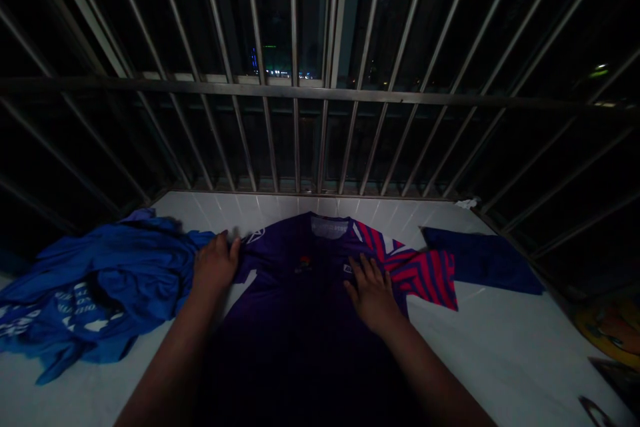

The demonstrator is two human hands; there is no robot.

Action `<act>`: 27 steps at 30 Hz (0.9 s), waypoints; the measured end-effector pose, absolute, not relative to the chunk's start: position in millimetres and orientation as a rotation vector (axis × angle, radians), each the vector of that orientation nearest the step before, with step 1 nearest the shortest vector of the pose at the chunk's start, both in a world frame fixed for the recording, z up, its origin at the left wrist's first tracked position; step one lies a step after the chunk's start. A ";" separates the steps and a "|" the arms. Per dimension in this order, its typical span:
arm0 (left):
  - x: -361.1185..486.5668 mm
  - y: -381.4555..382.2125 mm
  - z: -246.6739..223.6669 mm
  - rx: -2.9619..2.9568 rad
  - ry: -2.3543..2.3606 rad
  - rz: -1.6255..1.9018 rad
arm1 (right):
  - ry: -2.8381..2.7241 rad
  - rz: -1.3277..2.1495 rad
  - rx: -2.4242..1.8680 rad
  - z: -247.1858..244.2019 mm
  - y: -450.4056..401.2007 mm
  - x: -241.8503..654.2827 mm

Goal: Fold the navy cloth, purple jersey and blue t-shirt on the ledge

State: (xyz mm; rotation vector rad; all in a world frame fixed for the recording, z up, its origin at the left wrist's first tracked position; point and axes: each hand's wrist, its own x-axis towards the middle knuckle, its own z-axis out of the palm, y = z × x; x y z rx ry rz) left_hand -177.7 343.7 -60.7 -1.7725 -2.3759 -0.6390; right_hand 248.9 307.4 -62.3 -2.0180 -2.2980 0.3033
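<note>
A dark purple jersey [300, 293] lies spread out on the white ledge, its collar toward the window bars. One sleeve [425, 273] has pink and purple stripes. My right hand [373, 290] rests flat on the chest of the jersey, fingers spread, near a small white logo. At the other sleeve's end is my left hand [217, 263], its fingers stretched out and thumb apart. It lies between that sleeve and a heap of blue clothes [135, 273]; whether it touches the cloth is hard to see. The jersey's lower part fades into dark shadow.
Metal bars [295, 90] stand along the far side before a dark window. A folded dark blue garment [485, 260] lies right of the jersey on the white ledge [500, 347]. A yellow object [613, 330] sits at the right edge, and a crumpled white scrap [467, 203] at the far corner.
</note>
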 end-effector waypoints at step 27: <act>-109.0 232.0 -72.8 -2.357 -1.969 -0.482 | -2.334 0.127 -1.755 -55.2 254.9 269.6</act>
